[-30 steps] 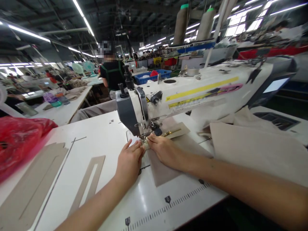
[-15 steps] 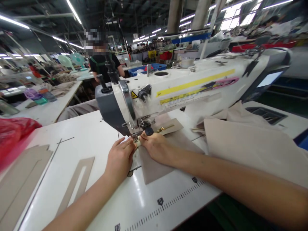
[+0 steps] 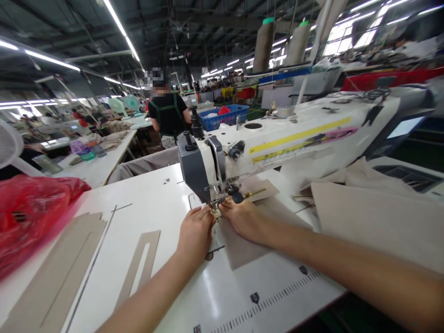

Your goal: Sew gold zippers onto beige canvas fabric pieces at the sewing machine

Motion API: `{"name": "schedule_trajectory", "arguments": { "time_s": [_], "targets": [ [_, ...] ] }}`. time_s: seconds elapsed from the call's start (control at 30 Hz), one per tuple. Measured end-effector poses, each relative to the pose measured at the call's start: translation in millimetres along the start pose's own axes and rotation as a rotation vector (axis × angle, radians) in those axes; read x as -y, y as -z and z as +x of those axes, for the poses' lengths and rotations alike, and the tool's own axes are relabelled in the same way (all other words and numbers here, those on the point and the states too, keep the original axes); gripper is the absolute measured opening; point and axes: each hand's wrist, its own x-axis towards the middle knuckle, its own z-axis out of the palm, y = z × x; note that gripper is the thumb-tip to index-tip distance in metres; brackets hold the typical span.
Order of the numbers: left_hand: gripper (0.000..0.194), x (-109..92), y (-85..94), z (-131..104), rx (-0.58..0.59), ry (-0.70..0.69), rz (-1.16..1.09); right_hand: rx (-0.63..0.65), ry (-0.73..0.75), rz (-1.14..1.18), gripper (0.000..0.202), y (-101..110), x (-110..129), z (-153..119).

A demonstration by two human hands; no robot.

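A white sewing machine (image 3: 298,134) stands over the white table, its needle area low at the centre. Beige fabric (image 3: 243,249) with a gold zipper (image 3: 255,193) lies under and right of the machine head. My right hand (image 3: 246,219) presses on this fabric beside the presser foot, its fingers together near the needle. Just left of the foot rests my left hand (image 3: 197,229), its fingers close together at the fabric's edge. What lies beneath both sets of fingertips is too small to make out.
Left on the table are a slotted beige piece (image 3: 138,266), flat beige panels (image 3: 65,273) and a red plastic bag (image 3: 34,212). More beige fabric (image 3: 374,222) lies at the right. Beyond the machine are a person in black (image 3: 169,113) and a blue basket (image 3: 225,118).
The view has shifted, so the machine, table and hands appear farther right and slightly lower. Both hands stay beside the presser foot.
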Motion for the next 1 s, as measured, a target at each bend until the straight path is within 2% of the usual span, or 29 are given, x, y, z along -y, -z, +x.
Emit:
{"name": "schedule_trajectory", "arguments": {
  "time_s": [0.13,0.37,0.73,0.87,0.93,1.0],
  "targets": [
    [0.015,1,-1.3,-1,0.006,0.028,0.023,-0.01,-0.002,-0.018,0.022,0,0,0],
    [0.015,5,-3.0,0,-0.033,-0.019,0.061,-0.034,0.0,0.006,0.02,1,0,1],
    [0.02,0,1.1,-5,0.023,-0.035,0.02,-0.09,0.035,0.065,0.021,0,1,-5],
    [0.022,5,1.6,-2,0.02,-0.013,0.024,-0.086,-0.026,0.031,0.02,-1,3,-3],
    [0.024,8,5.9,-1,0.063,-0.015,0.034,-0.12,-0.083,0.01,0.019,0,5,-4],
    [0.027,9,12.8,-5,0.107,0.019,0.103,-0.157,-0.171,-0.009,0.038,-1,11,-8]
  ]
}}
